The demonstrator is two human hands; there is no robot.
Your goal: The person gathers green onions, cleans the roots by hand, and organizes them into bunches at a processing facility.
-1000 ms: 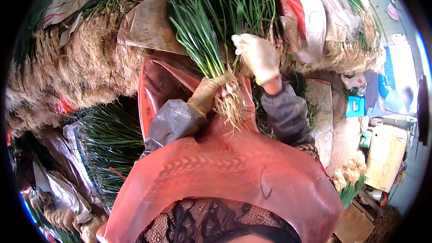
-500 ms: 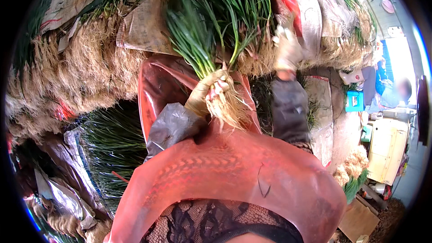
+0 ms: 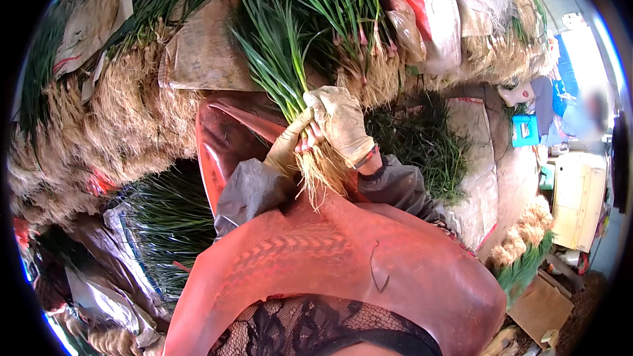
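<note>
A bunch of green garlic (image 3: 277, 72), with long leaves, pinkish-white bulbs and stringy tan roots, stands upright over my lap. My left hand (image 3: 290, 138), in a pale work glove, is closed around the bunch just above the bulbs. My right hand (image 3: 339, 122), gloved too, is curled against the stems from the right, its fingertips partly hidden. Below both hands the roots (image 3: 320, 171) hang over my red apron (image 3: 343, 231). Just behind lies a heap of loose green garlic (image 3: 343, 0), its bulbs and roots pointing toward me.
Rows of rooted bundles (image 3: 125, 99) run along the far left, partly under sacking (image 3: 211, 43). More greens (image 3: 168, 224) lie left of my lap, and loose leaves (image 3: 422, 145) at the right. Farther right are a blue stool (image 3: 525, 130), a cream cabinet (image 3: 579, 201) and a person (image 3: 580, 118).
My right hand has come back from the heap at the far right to the bunch and closed on its stems. The left hand keeps its hold.
</note>
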